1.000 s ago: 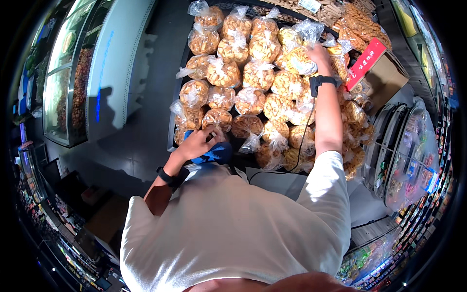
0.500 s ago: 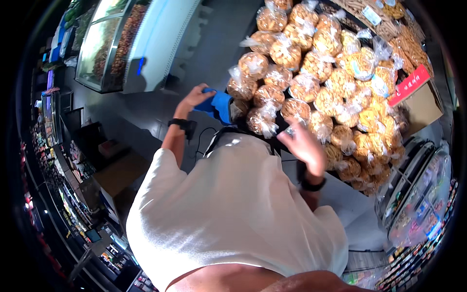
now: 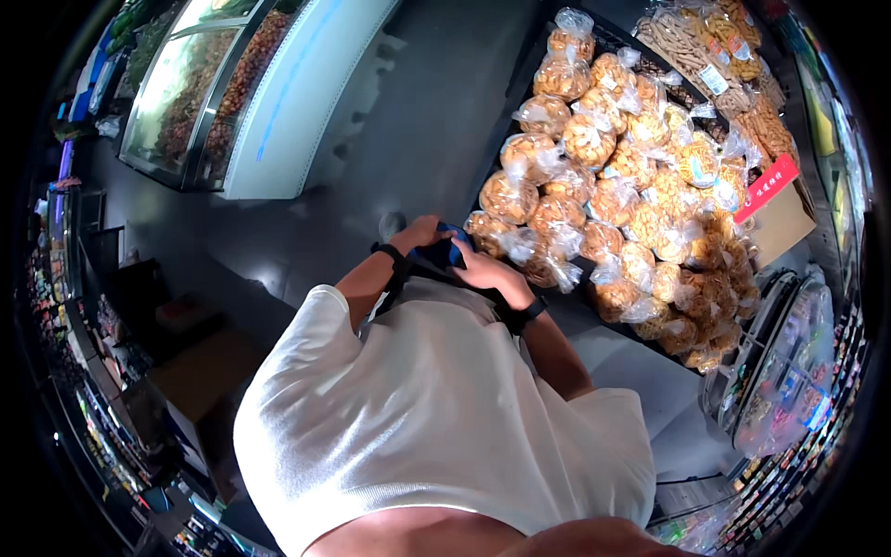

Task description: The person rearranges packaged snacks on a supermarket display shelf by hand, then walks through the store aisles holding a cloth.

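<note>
Close in front of my waist, both hands are at a blue bag (image 3: 442,250) that looks like fabric. My left hand (image 3: 419,233) grips its far left edge, fingers closed. From the other side my right hand (image 3: 490,272) reaches in, its fingertips closed at the bag's right edge. What lies inside the bag is hidden by my hands. Just right of it, clear plastic bags of round golden-brown snacks (image 3: 559,215) are heaped on a dark display stand (image 3: 516,85); the nearest snack bag (image 3: 489,230) sits beside my right hand.
A red sign (image 3: 768,188) and a cardboard box (image 3: 785,229) stand at the right of the heap. Stick-shaped snacks (image 3: 682,44) lie in packs at the far right. A white-sided glass display case (image 3: 306,102) stands far left. Clear-lidded bins (image 3: 789,371) are at the right.
My right hand has left the snack bags and moved left to the blue bag. The blue bag has come in toward my waist, with my left hand still on it.
</note>
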A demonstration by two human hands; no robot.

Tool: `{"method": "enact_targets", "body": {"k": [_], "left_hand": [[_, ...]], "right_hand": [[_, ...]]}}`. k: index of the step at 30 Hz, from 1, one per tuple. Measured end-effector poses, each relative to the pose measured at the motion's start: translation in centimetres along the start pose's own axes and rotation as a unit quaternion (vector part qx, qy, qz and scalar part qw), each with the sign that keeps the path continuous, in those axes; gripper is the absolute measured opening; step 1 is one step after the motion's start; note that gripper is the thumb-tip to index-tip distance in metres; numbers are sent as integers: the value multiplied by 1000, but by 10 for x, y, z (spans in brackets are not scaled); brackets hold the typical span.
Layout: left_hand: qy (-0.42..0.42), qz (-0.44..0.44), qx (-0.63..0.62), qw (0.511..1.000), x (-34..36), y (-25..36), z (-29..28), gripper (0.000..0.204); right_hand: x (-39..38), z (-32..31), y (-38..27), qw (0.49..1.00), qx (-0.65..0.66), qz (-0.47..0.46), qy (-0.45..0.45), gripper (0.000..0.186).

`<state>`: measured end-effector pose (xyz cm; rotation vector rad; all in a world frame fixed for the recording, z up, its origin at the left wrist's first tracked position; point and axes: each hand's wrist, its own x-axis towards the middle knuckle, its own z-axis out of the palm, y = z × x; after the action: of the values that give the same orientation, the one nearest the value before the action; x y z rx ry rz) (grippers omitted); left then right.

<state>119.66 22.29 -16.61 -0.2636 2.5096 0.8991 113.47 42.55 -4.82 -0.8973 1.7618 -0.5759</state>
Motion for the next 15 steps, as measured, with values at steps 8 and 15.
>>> {"method": "enact_targets", "body": {"k": [8, 15], "left_hand": [[-233, 120, -39, 964, 9, -13, 3, 68], [-365, 270, -12, 891, 44, -11, 9, 50]], "right_hand": [[58, 76, -9, 919, 7, 114, 379, 47], [47, 119, -70, 816, 104, 289, 490, 35]]}}
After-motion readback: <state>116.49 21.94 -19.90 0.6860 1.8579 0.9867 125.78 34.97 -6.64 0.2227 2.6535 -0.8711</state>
